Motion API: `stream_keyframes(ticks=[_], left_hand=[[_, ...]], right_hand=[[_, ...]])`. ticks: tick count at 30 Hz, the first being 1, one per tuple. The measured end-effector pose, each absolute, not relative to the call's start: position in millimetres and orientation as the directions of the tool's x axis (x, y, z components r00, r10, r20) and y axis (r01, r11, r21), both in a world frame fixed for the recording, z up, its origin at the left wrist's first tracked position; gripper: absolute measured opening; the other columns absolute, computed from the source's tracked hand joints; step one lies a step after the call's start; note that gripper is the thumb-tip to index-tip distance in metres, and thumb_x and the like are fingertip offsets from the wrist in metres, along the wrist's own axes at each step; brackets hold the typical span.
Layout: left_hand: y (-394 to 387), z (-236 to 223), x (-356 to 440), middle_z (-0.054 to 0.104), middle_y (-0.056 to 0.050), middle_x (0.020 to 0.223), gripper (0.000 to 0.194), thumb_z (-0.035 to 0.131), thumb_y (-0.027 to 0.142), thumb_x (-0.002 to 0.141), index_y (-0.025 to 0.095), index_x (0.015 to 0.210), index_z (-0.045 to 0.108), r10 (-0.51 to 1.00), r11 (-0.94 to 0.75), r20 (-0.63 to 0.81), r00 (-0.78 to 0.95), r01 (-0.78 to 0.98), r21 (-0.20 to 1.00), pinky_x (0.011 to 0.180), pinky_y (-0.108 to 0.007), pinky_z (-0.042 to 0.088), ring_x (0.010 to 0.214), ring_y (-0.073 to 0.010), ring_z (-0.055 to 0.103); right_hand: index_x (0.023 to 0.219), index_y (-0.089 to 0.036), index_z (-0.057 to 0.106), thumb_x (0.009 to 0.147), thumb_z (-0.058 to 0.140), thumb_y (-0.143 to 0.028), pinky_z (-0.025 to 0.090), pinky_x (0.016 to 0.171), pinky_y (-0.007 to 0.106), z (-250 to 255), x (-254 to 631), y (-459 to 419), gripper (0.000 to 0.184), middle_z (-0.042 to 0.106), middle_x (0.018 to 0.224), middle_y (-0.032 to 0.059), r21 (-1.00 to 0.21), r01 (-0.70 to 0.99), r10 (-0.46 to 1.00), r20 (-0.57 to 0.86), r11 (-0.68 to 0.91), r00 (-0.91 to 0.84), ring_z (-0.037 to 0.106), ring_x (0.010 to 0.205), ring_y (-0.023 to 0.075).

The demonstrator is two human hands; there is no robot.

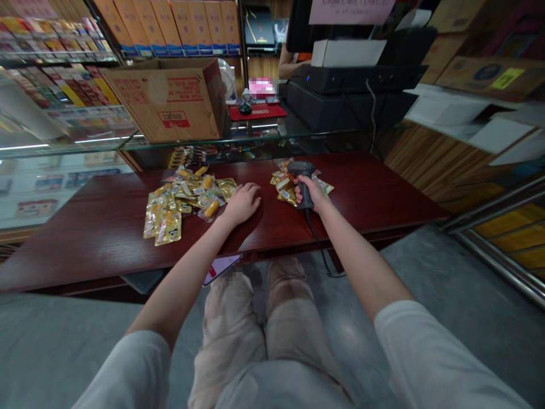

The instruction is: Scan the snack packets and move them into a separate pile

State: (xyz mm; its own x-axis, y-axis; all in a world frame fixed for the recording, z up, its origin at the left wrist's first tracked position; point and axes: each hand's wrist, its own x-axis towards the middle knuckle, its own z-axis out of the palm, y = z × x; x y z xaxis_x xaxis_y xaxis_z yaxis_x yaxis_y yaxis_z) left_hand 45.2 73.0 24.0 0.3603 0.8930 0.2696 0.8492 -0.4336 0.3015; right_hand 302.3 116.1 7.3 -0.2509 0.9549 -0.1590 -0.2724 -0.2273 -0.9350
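My right hand (312, 195) is wrapped round the grip of a dark barcode scanner (301, 168), with its cable running down over the table's front edge. Under and beside the scanner lies a small group of gold snack packets (286, 190). My left hand (243, 203) rests palm down on the dark red table (264, 233), fingers stretched out; whether anything is under the palm is hidden. Just left of it spreads a larger pile of gold foil packets (168, 218) and clear-wrapped yellow snacks (210, 208), one gold packet (226, 186) close to the fingers.
Behind the table runs a glass counter bearing an open cardboard box (170, 102), a red mat (258, 112) and a black till unit (349, 102). Another person's arm (288, 65) shows behind it. A phone (221, 267) lies by my left thigh. A metal rail (498, 255) stands right.
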Motion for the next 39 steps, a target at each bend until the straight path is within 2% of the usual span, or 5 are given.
stream_keyframes(ticks=[6, 15, 22, 26, 39], left_hand=[[107.0, 25.3, 102.6, 0.068, -0.018, 0.136, 0.052, 0.057, 0.053, 0.097, 0.015, 0.133, 0.061, 0.970, -0.237, 0.053, 0.236, 0.881, 0.410, 0.109, -0.053, 0.044, 0.130, -0.0363, 0.061], [122.1, 14.0, 102.6, 0.075, -0.012, 0.109, 0.016, 0.062, 0.031, 0.095, 0.016, 0.096, 0.068, 0.995, -0.094, 0.076, 0.059, 0.784, 0.614, 0.102, -0.041, 0.049, 0.112, -0.0282, 0.068], [103.8, 10.1, 40.5, 0.066, -0.003, 0.091, 0.013, 0.066, 0.025, 0.089, 0.018, 0.095, 0.056, 1.000, 0.030, -0.030, -0.002, 0.093, 0.995, 0.082, -0.039, 0.063, 0.083, -0.0170, 0.068], [92.5, 4.8, 24.4, 0.065, -0.002, 0.098, 0.027, 0.072, 0.023, 0.083, 0.019, 0.102, 0.053, 0.994, 0.087, -0.077, 0.073, -0.159, 0.983, 0.093, -0.043, 0.063, 0.087, -0.0131, 0.067], [95.5, 9.6, 22.0, 0.060, 0.001, 0.097, 0.047, 0.056, 0.011, 0.068, 0.023, 0.114, 0.055, 0.978, 0.174, -0.141, 0.156, -0.225, 0.959, 0.095, -0.047, 0.063, 0.091, -0.0151, 0.067]], right_hand=[[0.092, -0.022, 0.049, 0.094, 0.064, -0.052, 0.036, 0.038, 0.019, 12.5, 298.7, 116.8, 0.033, 0.049, 0.052, -0.0085, -0.875, -0.451, 0.980, -0.110, -0.175, -0.167, 0.040, 0.037, 0.0076], [0.095, -0.021, 0.050, 0.095, 0.061, -0.051, 0.034, 0.037, 0.018, 17.3, 318.1, 109.7, 0.032, 0.044, 0.055, -0.0093, -0.858, -0.426, 0.911, -0.108, -0.287, -0.398, 0.033, 0.037, 0.0066], [0.099, -0.020, 0.050, 0.100, 0.055, -0.048, 0.034, 0.036, 0.019, 19.5, 316.3, 98.9, 0.028, 0.048, 0.058, -0.0078, -0.889, -0.152, 0.705, -0.229, -0.433, -0.671, 0.031, 0.036, 0.0072], [0.098, -0.020, 0.048, 0.100, 0.058, -0.051, 0.039, 0.038, 0.020, 15.9, 314.4, 96.6, 0.032, 0.049, 0.062, -0.0073, -0.890, -0.040, 0.625, -0.287, -0.455, -0.725, 0.035, 0.038, 0.0075], [0.109, -0.018, 0.050, 0.101, 0.056, -0.052, 0.034, 0.035, 0.019, 15.2, 312.1, 95.1, 0.035, 0.048, 0.061, -0.0085, -0.912, -0.026, 0.584, -0.240, -0.410, -0.776, 0.033, 0.036, 0.0076]])
